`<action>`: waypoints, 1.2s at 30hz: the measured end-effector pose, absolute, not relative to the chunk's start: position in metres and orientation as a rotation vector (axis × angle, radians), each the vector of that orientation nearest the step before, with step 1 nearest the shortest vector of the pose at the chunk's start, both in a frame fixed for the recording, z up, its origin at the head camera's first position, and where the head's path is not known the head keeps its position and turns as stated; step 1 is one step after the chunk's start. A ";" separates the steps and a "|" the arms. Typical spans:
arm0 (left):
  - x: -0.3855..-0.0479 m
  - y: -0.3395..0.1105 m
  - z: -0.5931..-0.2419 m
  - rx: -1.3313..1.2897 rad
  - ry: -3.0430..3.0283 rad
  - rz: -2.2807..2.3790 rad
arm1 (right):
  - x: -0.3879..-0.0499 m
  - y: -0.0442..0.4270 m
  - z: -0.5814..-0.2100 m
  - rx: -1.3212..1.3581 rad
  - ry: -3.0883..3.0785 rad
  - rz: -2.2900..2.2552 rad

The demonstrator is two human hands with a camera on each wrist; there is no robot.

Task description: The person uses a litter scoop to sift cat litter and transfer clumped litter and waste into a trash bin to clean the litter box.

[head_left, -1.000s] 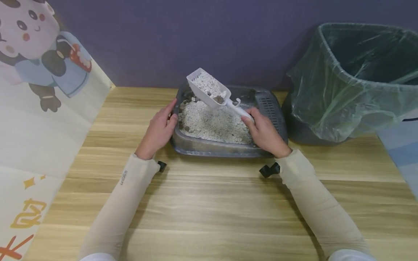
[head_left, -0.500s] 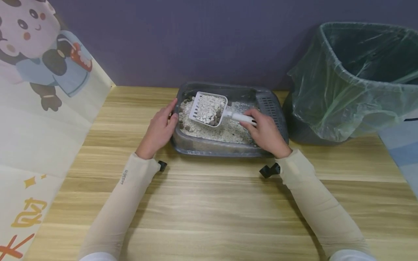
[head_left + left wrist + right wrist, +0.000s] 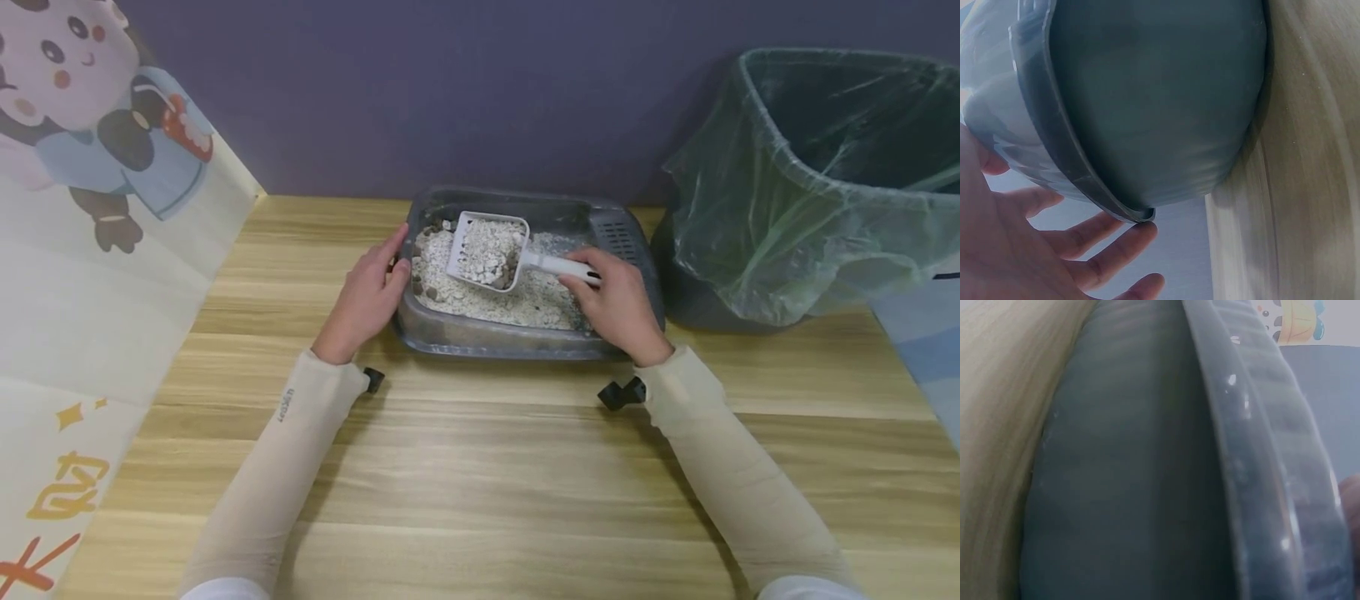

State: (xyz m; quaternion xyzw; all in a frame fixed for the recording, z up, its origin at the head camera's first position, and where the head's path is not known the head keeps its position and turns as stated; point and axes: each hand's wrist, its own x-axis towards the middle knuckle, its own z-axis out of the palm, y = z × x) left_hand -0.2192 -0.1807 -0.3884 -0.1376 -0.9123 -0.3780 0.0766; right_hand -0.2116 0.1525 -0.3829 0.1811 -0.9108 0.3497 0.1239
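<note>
A grey litter box (image 3: 510, 346) holds pale granular litter (image 3: 517, 310) with brown clumps at its left end. My right hand (image 3: 611, 296) grips the handle of a white slotted litter scoop (image 3: 558, 265), holding it above the litter. Litter and some brown clumps lie in the scoop's bowl. At the box's left side, my left hand (image 3: 367, 287) touches the rim. The left wrist view shows its fingers (image 3: 1113, 256) spread and fairly straight against the rim edge. Only a sliver of my right hand (image 3: 1352, 509) shows beyond the box wall in the right wrist view.
A dark bin (image 3: 705, 304) lined with a translucent green bag (image 3: 750, 225) stands just right of the litter box. Behind the wooden table (image 3: 480, 467) rises a dark purple wall (image 3: 450, 100). A wall with cartoon pictures (image 3: 150, 275) borders the left side.
The scoop has come down from a raised tilt above the box's back to a flatter position lower over the litter, then shifted slightly right. My left hand has stayed at the rim.
</note>
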 end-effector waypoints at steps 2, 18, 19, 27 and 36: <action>-0.220 -0.181 -0.389 -0.416 -2.731 -1.132 | -0.211 0.153 -0.383 0.519 -2.633 1.015; -0.219 -0.181 -0.388 -0.415 -2.727 -1.134 | -0.209 0.153 -0.385 0.422 -2.564 1.038; -0.219 -0.181 -0.388 -0.414 -2.728 -1.131 | -0.208 0.153 -0.385 0.419 -2.574 1.037; -0.220 -0.181 -0.388 -0.417 -2.729 -1.124 | -0.209 0.154 -0.384 0.434 -2.664 1.065; -0.220 -0.181 -0.389 -0.409 -2.731 -1.125 | -0.210 0.155 -0.385 0.468 -2.651 1.070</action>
